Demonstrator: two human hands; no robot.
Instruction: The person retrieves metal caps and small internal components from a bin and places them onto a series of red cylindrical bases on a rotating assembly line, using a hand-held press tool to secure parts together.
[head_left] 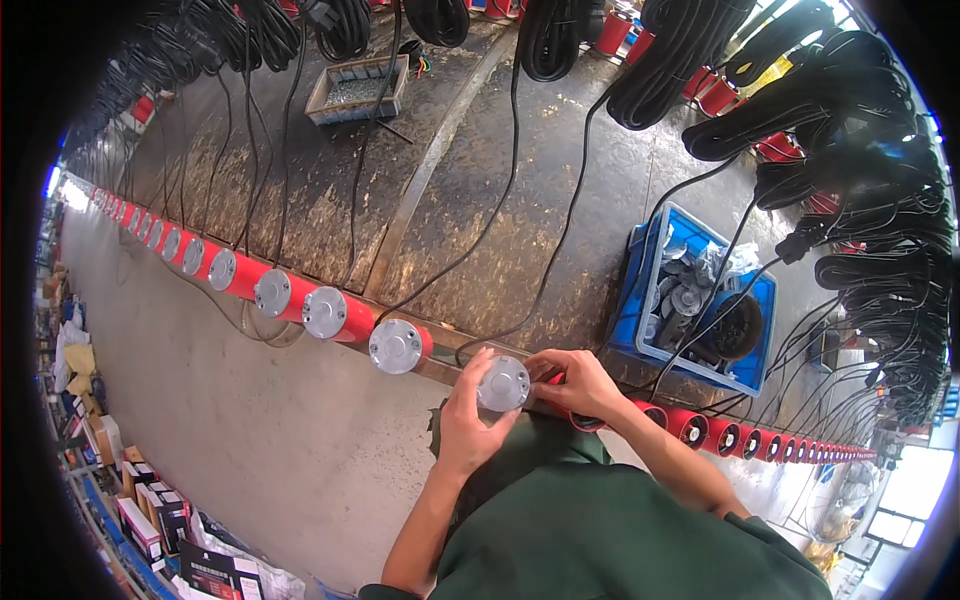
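Note:
At the table's near edge, my left hand (466, 418) is wrapped round a round silver metal cap (503, 384), its thumb below and its fingers above. Small holes or screws show on the cap's face. My right hand (575, 383) is closed in a pinch at the cap's right side; what its fingertips hold, if anything, is hidden. Left of my hands, a red cylinder (427, 342) carries a similar silver cap (396, 346). Just under my right hand an uncapped red cylinder (586, 422) is partly covered by my wrist.
Capped red cylinders (357, 320) line the edge leftward; open-ended ones (694, 430) run rightward. A blue crate (622, 322) holds silver parts and a black round piece. Further back stand a small bin (318, 101) of tiny metal pieces and bundled black cables (672, 62), their leads crossing the table (470, 240).

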